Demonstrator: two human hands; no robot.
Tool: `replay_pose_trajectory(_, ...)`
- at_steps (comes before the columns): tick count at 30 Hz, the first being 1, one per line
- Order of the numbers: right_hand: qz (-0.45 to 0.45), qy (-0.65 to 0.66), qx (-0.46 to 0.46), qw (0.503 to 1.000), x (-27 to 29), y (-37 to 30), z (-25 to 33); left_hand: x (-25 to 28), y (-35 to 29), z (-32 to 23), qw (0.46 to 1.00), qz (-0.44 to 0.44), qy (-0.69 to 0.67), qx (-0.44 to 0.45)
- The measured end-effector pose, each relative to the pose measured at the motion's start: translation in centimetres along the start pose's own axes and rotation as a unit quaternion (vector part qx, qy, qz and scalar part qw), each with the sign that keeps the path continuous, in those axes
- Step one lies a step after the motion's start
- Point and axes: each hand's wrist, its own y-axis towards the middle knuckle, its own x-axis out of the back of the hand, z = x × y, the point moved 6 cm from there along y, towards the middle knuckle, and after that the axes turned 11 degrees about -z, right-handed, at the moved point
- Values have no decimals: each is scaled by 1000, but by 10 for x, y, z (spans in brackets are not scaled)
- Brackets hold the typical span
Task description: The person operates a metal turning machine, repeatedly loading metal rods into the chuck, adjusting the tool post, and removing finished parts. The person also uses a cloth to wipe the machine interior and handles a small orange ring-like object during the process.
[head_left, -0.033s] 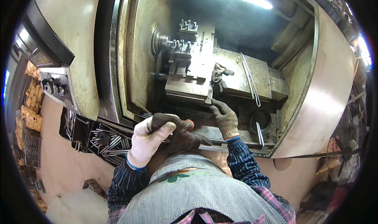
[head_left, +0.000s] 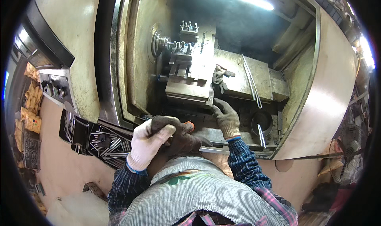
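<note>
My left hand [head_left: 149, 140], in a white work glove with soiled dark fingertips, is closed on a bunched dark brown cloth [head_left: 184, 142]. The cloth looks like a dirty glove and shows an orange patch at its upper edge. My right hand [head_left: 227, 118] wears a glove with darkened fingers. Its fingers are apart and slightly bent, with nothing seen in them, just below the lower right corner of the lathe carriage [head_left: 186, 91]. On the carriage sit tool blocks [head_left: 183, 48] with several upright bolts, in front of the spindle chuck [head_left: 159, 42].
A crumpled dark glove [head_left: 220, 78] and a long metal hook rod [head_left: 251, 81] lie on the bed cover right of the carriage. A round dark pot [head_left: 262, 122] with metal rods stands at the lower right. Bins of metal bars [head_left: 109, 143] stand left, beside the control panel [head_left: 56, 89].
</note>
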Motion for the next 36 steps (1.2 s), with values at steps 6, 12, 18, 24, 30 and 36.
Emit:
replay_pose_trajectory(6,-41,-207,-65,975,-26,93,-17,28,-3,-4,998,-26,-51,-5)
replay_pose_trajectory(12,-27,-323,-150,934,-58,150,-25,64,-11,-4,995,-78,-67,-10)
replay_pose_trajectory(18,-202,103,64,972,-26,160,-30,105,-13,-5,987,-130,-82,-50)
replay_pose_trajectory(24,-200,246,-84,945,44,150,-34,98,6,-2,985,-77,-146,-47)
replay_pose_trajectory(30,-228,52,126,964,40,128,-22,81,23,7,990,-13,-130,-44)
replay_pose_trajectory(36,75,-166,-25,983,-39,141,-8,79,19,3,990,-62,-125,-28)
